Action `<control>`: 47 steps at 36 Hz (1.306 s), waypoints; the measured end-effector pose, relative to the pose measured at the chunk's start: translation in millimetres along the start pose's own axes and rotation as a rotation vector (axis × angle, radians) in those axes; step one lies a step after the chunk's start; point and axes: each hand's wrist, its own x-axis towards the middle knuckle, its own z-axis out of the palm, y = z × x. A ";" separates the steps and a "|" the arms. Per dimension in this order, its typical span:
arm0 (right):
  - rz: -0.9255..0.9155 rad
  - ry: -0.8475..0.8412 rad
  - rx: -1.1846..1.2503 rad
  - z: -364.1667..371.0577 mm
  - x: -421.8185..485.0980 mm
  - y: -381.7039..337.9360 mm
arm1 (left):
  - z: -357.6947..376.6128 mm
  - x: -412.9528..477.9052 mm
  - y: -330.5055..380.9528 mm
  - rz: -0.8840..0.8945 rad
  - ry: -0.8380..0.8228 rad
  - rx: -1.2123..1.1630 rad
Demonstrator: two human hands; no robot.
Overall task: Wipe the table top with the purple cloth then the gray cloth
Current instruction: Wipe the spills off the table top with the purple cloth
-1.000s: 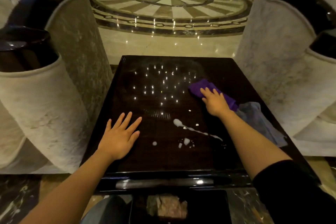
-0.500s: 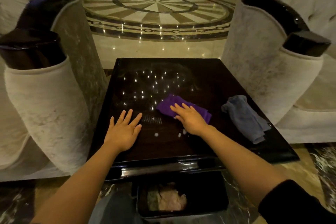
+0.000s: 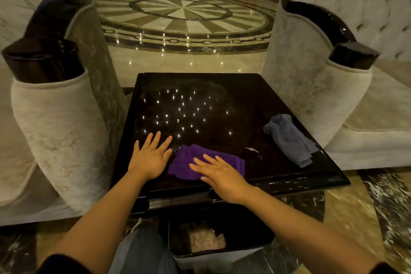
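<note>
A glossy black table top point(image 3: 222, 100) lies in front of me. The purple cloth point(image 3: 189, 160) sits crumpled near the front edge, and my right hand point(image 3: 220, 176) presses flat on it with fingers spread. My left hand point(image 3: 151, 158) rests flat and open on the table just left of the cloth. The gray cloth point(image 3: 289, 139) lies bunched at the right side of the table, untouched. A small white streak and a few droplets point(image 3: 252, 150) remain between the two cloths.
Pale upholstered armchairs with dark wood trim flank the table, one on the left point(image 3: 55, 122) and one on the right point(image 3: 322, 95). A black bin point(image 3: 222, 240) holding crumpled paper stands below the front edge. Polished marble floor lies beyond.
My right hand has dragged the purple cloth from the table's right-middle across the white spill toward the front left. Most of the spill is gone. My left hand stays in place.
</note>
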 end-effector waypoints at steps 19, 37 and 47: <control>0.040 -0.029 0.470 -4.9 -65.1 -17.6 | -4.9 -2.1 1.7 0.000 -0.015 0.021; 0.240 0.501 0.326 -148.2 -19.7 53.1 | -4.4 -1.3 1.1 -0.009 -0.033 0.036; 0.495 -0.017 0.089 -83.9 9.4 123.3 | -2.0 0.7 -3.0 0.007 -0.010 0.054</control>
